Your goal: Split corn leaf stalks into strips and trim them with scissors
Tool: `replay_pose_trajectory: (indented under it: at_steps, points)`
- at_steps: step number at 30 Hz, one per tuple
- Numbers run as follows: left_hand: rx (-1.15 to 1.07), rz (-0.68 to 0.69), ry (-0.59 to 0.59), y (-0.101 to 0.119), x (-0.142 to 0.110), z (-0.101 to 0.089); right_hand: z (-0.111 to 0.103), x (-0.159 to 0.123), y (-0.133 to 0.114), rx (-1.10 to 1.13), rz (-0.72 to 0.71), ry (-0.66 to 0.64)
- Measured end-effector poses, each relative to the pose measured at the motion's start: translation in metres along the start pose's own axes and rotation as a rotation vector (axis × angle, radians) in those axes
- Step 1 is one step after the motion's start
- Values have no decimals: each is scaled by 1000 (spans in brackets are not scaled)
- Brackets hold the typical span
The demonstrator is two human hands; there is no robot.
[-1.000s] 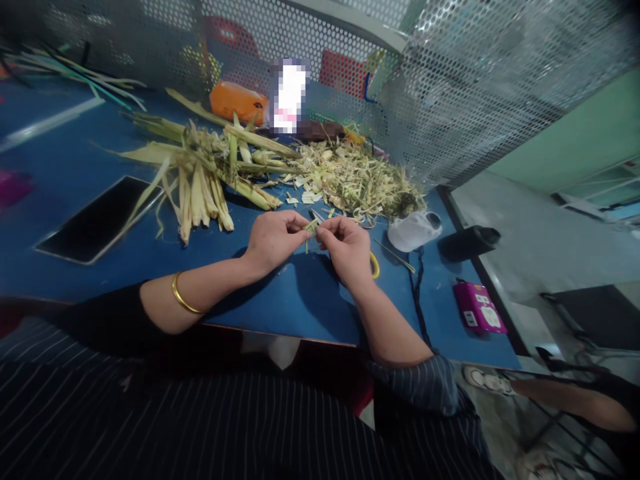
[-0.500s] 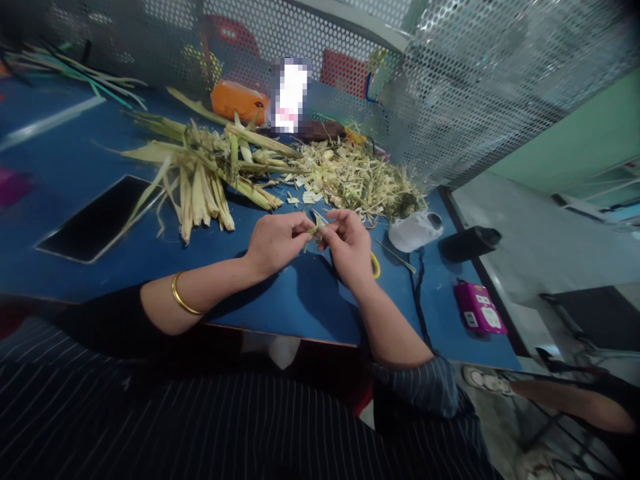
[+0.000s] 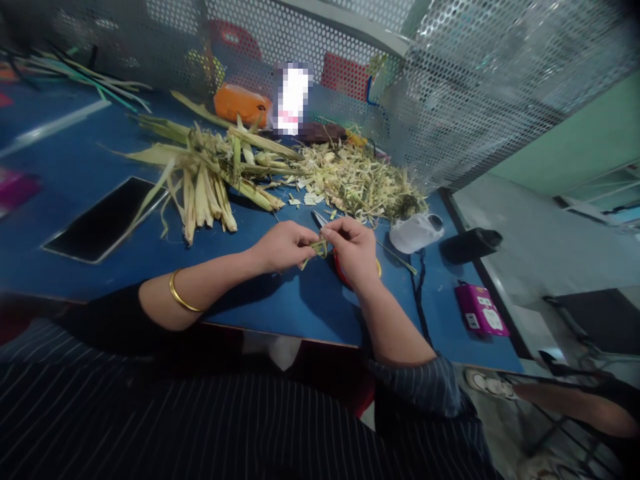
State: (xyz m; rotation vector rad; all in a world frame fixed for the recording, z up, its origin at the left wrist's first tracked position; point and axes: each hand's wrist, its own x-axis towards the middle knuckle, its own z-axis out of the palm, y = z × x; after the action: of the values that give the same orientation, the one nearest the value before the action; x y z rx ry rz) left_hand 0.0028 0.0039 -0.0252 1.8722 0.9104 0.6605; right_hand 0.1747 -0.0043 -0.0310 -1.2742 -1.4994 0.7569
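Note:
Between my two hands is a small looped green husk strip [image 3: 319,250]. My left hand [image 3: 284,247] is closed, pinching the strip between thumb and fingers. My right hand [image 3: 355,252] is closed too, its thumb and forefinger together at the strip's upper end. Under and beside my right hand lie scissors [image 3: 319,218], their blades pointing away from me and their red and yellow handles partly hidden. Beyond my hands, a bundle of corn husks [image 3: 205,200] is on the left and a heap of shredded husk pieces [image 3: 360,173] on the right.
A black tablet-like panel [image 3: 100,223] lies left on the blue table [image 3: 280,310]. On the right are a white bag-like object [image 3: 416,233], a black cylinder [image 3: 470,245] and a purple tissue pack [image 3: 481,310]. Perforated metal panels [image 3: 345,33] stand behind. A person's leg [image 3: 575,403] shows lower right.
Both hands have shifted slightly toward me, and the strip now shows as a loop between them. More of the scissors is visible, including a red handle.

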Motion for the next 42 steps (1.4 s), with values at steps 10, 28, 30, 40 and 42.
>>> replay_pose_trajectory:
  at_steps: [10, 28, 30, 40, 42]
  points:
    - [-448, -144, -212, 2, -2, -2, 7, 2, 1, 192, 120, 146]
    - [-508, -338, 13, 6, -3, 9, 12, 2, -3, 287, 100, 69]
    - [-549, -347, 88, 6, -1, 6, 7, 2, -4, 295, 152, 30]
    - [-462, -359, 55, 12, 0, 1, 13, 4, 12, 245, 152, 170]
    - [-488, -351, 80, 10, 1, 0, 12, 5, 13, 212, 156, 171]
